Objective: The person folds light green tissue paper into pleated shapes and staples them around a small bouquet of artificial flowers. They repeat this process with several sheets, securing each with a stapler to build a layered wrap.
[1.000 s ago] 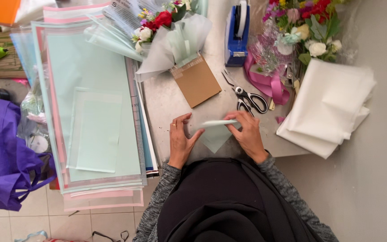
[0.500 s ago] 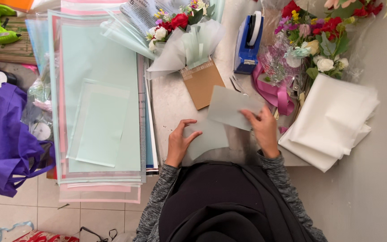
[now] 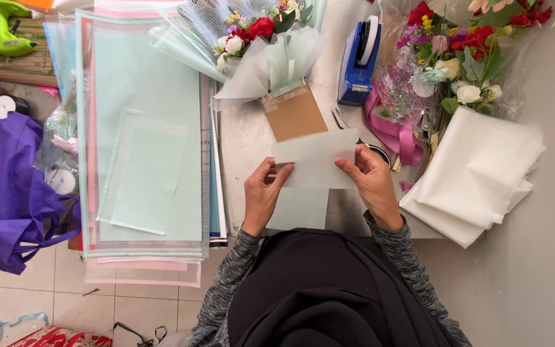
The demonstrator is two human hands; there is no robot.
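A pale green translucent sheet point(image 3: 316, 157) is held up flat above the metal table point(image 3: 242, 138), with my left hand point(image 3: 261, 196) pinching its lower left edge and my right hand point(image 3: 370, 180) gripping its right edge. A second pale green sheet point(image 3: 298, 209) lies on the table just below it, between my wrists. Beyond the held sheet lies a small bouquet point(image 3: 261, 45) in pale wrap with a brown paper base point(image 3: 293, 115).
A stack of large mint and pink sheets point(image 3: 142, 122) lies on the left. A blue tape dispenser point(image 3: 358, 61), a bouquet with pink ribbon point(image 3: 448, 58) and folded white fabric point(image 3: 476, 173) sit on the right. Purple tissue point(image 3: 4, 186) and a green glue gun point(image 3: 1, 29) are far left.
My hands lifted the pale green sheet off the table and opened it out flat; my left hand moved from the lower sheet to grip the raised one.
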